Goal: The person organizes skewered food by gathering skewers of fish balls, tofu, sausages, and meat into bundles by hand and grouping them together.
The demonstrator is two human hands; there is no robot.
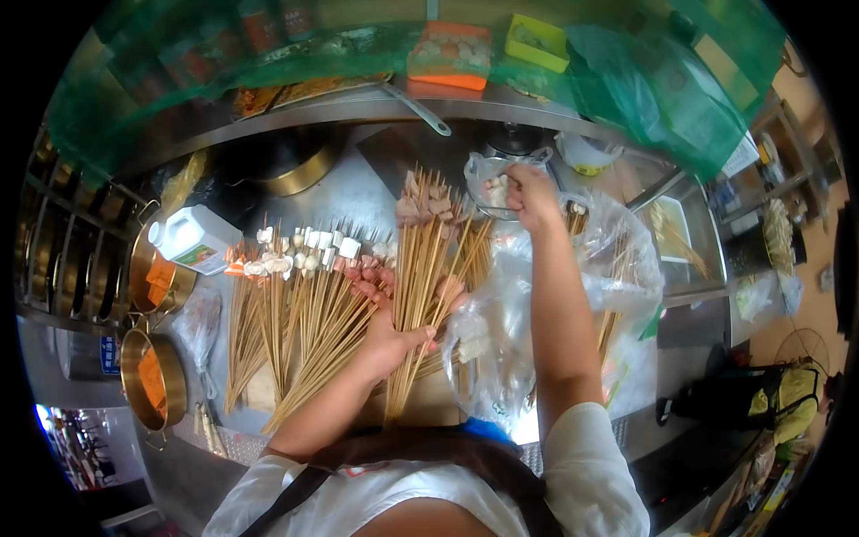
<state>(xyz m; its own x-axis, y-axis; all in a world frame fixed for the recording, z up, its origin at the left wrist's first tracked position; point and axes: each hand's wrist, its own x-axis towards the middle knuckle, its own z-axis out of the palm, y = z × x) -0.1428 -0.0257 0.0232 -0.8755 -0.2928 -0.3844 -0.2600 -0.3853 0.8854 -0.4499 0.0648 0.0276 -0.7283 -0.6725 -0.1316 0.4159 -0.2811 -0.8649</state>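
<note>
My left hand (398,345) is closed around a bundle of wooden skewers (416,295) with pale pink meat pieces (425,199) at their upper ends. To its left lie several more skewers (300,331), tipped with white, orange and reddish pieces. My right hand (530,192) reaches to a bowl lined with a clear bag (483,168) and has its fingers closed at some whitish pieces (497,190). Whether a piece is between those fingertips is too small to tell. A crumpled clear plastic bag (501,358) lies beside the bundle, under my right forearm.
Brass pots (154,380) and a white jug (192,234) stand at the left. Above runs a metal shelf edge (340,111) with green netting, an orange tray (449,55) and a yellow-green tray (537,43). Another bag with skewers (617,251) is right. A person (761,398) is at far right.
</note>
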